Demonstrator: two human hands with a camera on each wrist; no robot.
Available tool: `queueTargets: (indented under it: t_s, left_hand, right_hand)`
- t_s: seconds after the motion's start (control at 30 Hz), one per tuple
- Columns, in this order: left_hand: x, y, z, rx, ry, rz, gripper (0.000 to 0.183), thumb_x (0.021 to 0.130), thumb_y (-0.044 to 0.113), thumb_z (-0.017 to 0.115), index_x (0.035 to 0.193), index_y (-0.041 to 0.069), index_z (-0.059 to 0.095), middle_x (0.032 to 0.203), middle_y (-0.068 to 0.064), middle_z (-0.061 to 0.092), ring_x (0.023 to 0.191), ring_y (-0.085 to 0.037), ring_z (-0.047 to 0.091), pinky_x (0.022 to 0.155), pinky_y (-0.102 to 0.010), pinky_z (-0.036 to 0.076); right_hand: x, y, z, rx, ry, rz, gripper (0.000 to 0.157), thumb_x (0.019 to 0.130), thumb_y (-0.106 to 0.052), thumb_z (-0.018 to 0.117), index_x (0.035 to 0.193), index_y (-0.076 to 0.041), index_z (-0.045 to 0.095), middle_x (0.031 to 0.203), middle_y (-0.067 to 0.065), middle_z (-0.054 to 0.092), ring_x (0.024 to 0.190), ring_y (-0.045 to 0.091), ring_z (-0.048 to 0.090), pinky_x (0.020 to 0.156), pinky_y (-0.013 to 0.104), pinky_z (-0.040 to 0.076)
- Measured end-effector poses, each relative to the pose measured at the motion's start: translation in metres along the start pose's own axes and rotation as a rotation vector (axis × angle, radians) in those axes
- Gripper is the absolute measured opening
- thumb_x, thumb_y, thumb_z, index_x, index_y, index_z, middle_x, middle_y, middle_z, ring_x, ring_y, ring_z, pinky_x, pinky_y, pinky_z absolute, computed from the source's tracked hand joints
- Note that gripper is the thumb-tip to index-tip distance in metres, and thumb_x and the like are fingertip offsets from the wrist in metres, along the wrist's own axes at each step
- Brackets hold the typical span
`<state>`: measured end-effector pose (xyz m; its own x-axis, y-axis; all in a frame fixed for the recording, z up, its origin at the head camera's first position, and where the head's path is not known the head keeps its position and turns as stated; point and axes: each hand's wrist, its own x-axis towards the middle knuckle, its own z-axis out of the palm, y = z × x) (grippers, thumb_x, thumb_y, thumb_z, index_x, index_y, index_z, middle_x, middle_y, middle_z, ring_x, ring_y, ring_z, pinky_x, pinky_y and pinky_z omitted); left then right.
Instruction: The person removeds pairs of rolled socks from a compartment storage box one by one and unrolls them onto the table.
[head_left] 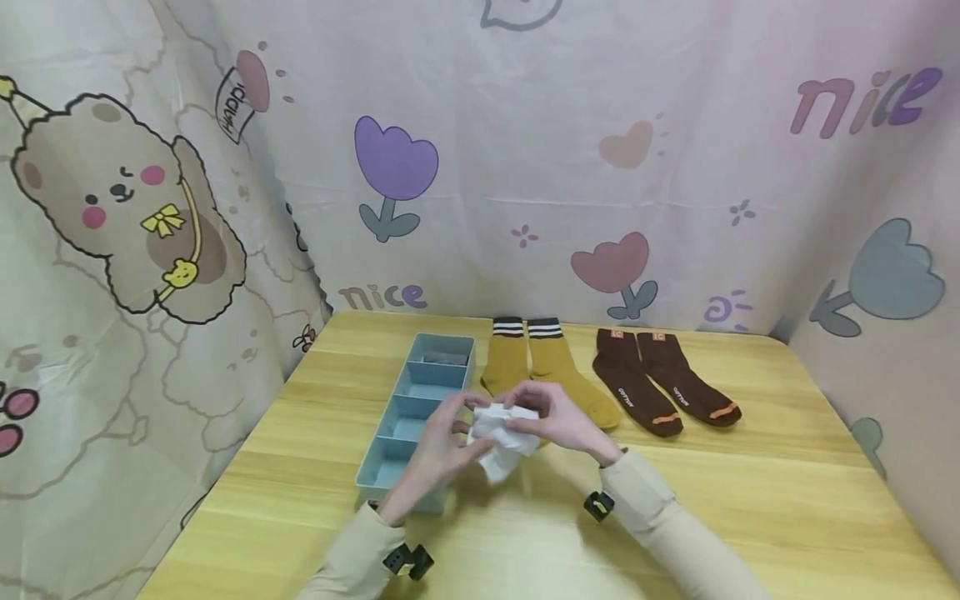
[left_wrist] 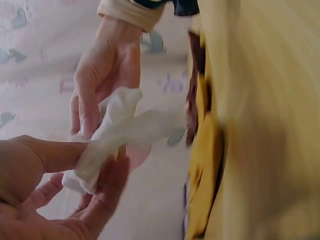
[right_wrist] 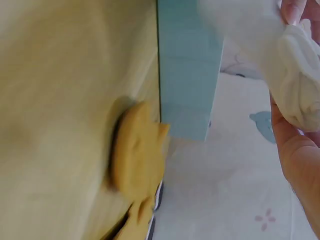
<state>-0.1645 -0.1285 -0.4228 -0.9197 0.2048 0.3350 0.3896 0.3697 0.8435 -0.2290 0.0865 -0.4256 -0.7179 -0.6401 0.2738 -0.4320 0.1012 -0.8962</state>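
Observation:
Both hands hold a bunched white sock (head_left: pixel 504 457) above the wooden table, just right of the blue-grey divided box. My left hand (head_left: pixel 441 442) grips its left side, thumb in front and fingers behind. From the right, my right hand (head_left: pixel 561 418) pinches the upper edge with thumb and fingers. The left wrist view shows the sock (left_wrist: pixel 102 135) folded over on itself, with a loose end sticking out. A rolled, layered part of the sock (right_wrist: pixel 297 75) appears in the right wrist view, and the fingers behind it are partly hidden.
The divided box (head_left: pixel 431 503) has a row of compartments, with a small greyish item (head_left: pixel 447 358) in the far one. Mustard socks (head_left: pixel 558 367) with striped cuffs lie behind the hands. Brown socks (head_left: pixel 637 383) lie further right. A printed curtain (head_left: pixel 487 167) hangs behind the table.

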Motion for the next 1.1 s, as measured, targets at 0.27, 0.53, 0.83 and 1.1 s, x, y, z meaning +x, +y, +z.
queueTargets:
  t_s: [0.27, 0.53, 0.83, 1.1]
  left_hand:
    - [-0.01, -0.007, 0.037, -0.008, -0.184, -0.075, 0.041, 0.079, -0.005, 0.076, 0.116, 0.004, 0.061, 0.125, -0.023, 0.05, 0.103, -0.038, 0.067, 0.083, -0.036, 0.062]
    - [-0.017, -0.014, 0.061, 0.131, -0.356, -0.118, 0.027, 0.076, 0.004, 0.078, 0.102, 0.008, 0.073, 0.116, -0.006, 0.051, 0.107, -0.026, 0.058, 0.096, -0.043, 0.051]
    - [-0.02, -0.019, 0.063, 0.172, -0.44, -0.121, 0.017, 0.082, 0.003, 0.071, 0.098, 0.005, 0.078, 0.106, 0.005, 0.055, 0.101, -0.009, 0.051, 0.088, -0.022, 0.049]
    - [-0.019, -0.013, 0.063, 0.282, -0.424, -0.002, 0.028, 0.082, -0.003, 0.063, 0.099, 0.011, 0.079, 0.108, 0.005, 0.062, 0.11, -0.014, 0.053, 0.097, -0.029, 0.048]
  right_hand:
    - [-0.049, 0.019, -0.013, -0.136, -0.029, 0.024, 0.012, 0.09, -0.012, 0.074, 0.099, -0.006, 0.069, 0.118, 0.021, 0.073, 0.099, 0.011, 0.069, 0.078, 0.025, 0.059]
    - [-0.083, 0.03, -0.023, -0.274, -0.181, 0.125, 0.015, 0.089, -0.019, 0.075, 0.1, -0.01, 0.075, 0.12, 0.015, 0.073, 0.113, 0.022, 0.068, 0.094, 0.032, 0.058]
    - [-0.099, 0.034, -0.034, -0.256, -0.363, 0.139, 0.037, 0.081, 0.001, 0.063, 0.117, -0.002, 0.073, 0.135, 0.025, 0.062, 0.127, 0.039, 0.058, 0.107, 0.033, 0.048]
    - [-0.1, 0.041, -0.037, -0.221, -0.346, 0.167, 0.037, 0.081, 0.001, 0.061, 0.115, -0.001, 0.074, 0.121, 0.017, 0.061, 0.109, 0.007, 0.054, 0.091, 0.023, 0.049]
